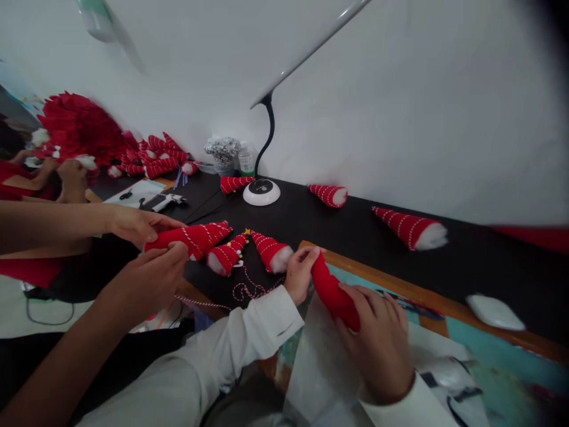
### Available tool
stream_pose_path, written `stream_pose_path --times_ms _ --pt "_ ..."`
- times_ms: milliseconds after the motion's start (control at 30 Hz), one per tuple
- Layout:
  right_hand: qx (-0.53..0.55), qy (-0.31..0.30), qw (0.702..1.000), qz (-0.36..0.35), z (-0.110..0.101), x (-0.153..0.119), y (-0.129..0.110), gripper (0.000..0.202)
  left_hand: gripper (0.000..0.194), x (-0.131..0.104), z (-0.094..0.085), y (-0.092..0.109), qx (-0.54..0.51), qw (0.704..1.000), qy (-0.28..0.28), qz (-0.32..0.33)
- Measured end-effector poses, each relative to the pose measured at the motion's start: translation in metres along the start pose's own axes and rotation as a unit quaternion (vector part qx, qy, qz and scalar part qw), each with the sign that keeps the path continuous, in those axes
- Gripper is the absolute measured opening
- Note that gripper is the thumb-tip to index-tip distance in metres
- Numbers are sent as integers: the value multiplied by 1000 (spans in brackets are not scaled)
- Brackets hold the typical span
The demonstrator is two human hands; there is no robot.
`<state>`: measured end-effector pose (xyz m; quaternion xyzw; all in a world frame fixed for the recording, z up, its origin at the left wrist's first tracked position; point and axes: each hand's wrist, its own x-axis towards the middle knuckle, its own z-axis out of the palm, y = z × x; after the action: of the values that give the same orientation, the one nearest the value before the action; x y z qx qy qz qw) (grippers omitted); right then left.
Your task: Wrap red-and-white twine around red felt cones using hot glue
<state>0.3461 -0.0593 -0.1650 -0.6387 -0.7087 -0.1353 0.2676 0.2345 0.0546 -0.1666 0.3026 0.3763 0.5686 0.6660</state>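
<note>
A plain red felt piece (332,290), folded or rolled into a narrow shape, is held between my two hands above a sheet of white paper (322,356). My left hand (301,274) pinches its upper end between thumb and fingers. Around the lower end, my right hand (377,341) is closed, thumb beneath and fingers on top. Just beyond my left hand lies a red cone (269,250) with white twisted cord and white stuffing at its base. Beside it rests a smaller decorated cone (226,255) with a yellow star at the tip.
At left, a co-worker's hands (164,261) hold a red corded cone (202,237). A desk lamp (261,193) stands near the wall. More cones (409,228) lie along the black table. A white flat case (495,311) and a white tool with black parts (448,373) are at right.
</note>
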Motion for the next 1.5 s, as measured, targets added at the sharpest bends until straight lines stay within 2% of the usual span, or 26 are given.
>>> stream_pose_path --times_ms 767,1200,1367,1500 --pt "-18 12 1000 -16 1 0 1 35 37 -1 0 1 -10 1000 -9 3" --pt "-15 9 1000 -12 2 0 1 36 38 -1 0 1 24 1000 -10 15" --pt "-18 15 999 -32 2 1 3 35 36 -3 0 1 66 997 -18 43" --pt "-18 41 998 -47 3 2 3 34 33 -6 -1 3 122 986 -38 106"
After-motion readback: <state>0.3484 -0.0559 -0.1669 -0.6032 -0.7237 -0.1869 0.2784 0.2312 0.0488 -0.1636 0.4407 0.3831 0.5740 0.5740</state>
